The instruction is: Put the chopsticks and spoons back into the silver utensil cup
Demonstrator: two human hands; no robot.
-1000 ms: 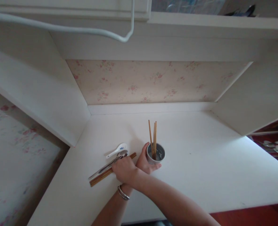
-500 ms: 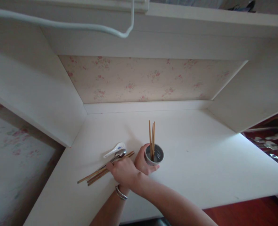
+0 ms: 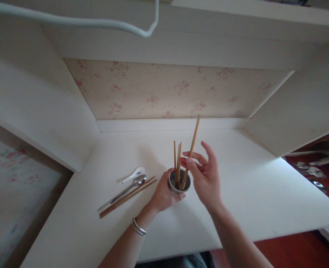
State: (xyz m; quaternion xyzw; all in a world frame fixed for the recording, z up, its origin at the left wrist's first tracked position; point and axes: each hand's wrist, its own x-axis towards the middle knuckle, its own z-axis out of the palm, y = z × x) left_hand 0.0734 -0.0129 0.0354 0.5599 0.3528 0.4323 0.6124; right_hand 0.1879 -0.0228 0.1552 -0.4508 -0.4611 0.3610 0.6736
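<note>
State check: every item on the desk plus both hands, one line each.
left hand: wrapped around the cup, steadying it
right hand: fingertip grip on one chopstick
held chopstick: tilted, lower end in the cup
cup: upright on the desk, chopsticks standing inside
loose chopsticks: lying flat on the desk
metal spoon: flat, beside the loose chopsticks
white spoon: flat, bowl up

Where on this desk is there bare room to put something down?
The desk is bare right of the right hand, out to its right edge, and also behind the cup up to the back wall. It is crowded left of the cup: the left hand, loose chopsticks, metal spoon and white spoon.
</note>
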